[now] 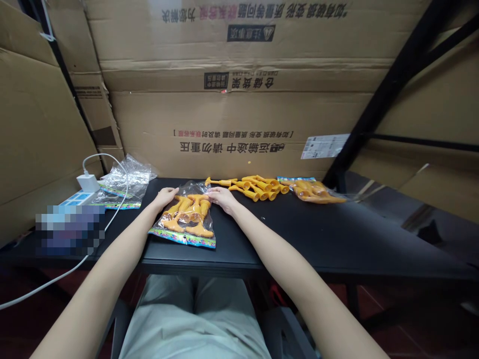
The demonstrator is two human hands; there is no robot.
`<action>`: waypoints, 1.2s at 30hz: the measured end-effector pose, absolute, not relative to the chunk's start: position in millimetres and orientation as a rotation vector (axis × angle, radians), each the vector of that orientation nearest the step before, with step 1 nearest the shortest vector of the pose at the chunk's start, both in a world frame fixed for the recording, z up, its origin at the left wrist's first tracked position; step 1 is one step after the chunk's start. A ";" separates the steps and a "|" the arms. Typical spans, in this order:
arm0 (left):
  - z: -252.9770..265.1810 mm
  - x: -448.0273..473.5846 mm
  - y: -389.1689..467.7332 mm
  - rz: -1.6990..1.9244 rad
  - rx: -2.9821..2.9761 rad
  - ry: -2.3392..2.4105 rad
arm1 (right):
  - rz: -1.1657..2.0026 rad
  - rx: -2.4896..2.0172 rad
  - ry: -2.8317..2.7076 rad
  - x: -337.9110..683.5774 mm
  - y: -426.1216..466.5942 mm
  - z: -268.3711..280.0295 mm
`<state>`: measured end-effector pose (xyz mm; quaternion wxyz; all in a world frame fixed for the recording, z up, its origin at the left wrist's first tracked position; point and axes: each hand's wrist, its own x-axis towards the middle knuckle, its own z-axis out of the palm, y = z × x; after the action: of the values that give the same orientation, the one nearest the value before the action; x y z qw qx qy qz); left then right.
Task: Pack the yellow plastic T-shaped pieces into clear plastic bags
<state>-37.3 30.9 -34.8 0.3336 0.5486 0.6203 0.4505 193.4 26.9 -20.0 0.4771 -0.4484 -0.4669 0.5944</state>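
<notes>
A clear plastic bag (179, 234) with a colourful printed strip along its near edge lies on the table in front of me. Inside it are several orange-yellow plastic pieces (194, 212) with flared, hollow ends and curved tops; their exact kind I cannot make out. My left hand (165, 198) grips the bag's far left corner, fingers closed on the film. At the far right corner, my right hand (222, 198) pinches the film between thumb and fingers. More loose orange-yellow pieces (258, 188) lie in a pile just beyond my right hand.
On the right lies another filled bag (314, 191). Clear bags (129, 177) are heaped at the back left, beside a power strip (80, 199) with a white charger (88, 182). Its white cable (121, 199) runs past my left arm. Cardboard (239, 109) walls the black table (299, 239).
</notes>
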 end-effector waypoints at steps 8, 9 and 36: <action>-31.9 -34.7 28.2 1.345 1.439 1.718 | 1.451 -1.106 -1.146 192.5 24.2 -16.5; -30.7 -34.4 27.5 1.345 1.419 1.724 | 1.441 -1.114 -1.140 192.9 24.3 -16.3; -27.7 -59.3 31.3 1.306 1.294 1.232 | 1.513 -1.045 -1.170 211.1 30.8 -16.5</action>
<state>-59.3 31.3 -27.7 0.4479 0.5227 0.4978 0.5277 211.1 30.8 -16.5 0.4626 -0.4250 -0.4760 0.6155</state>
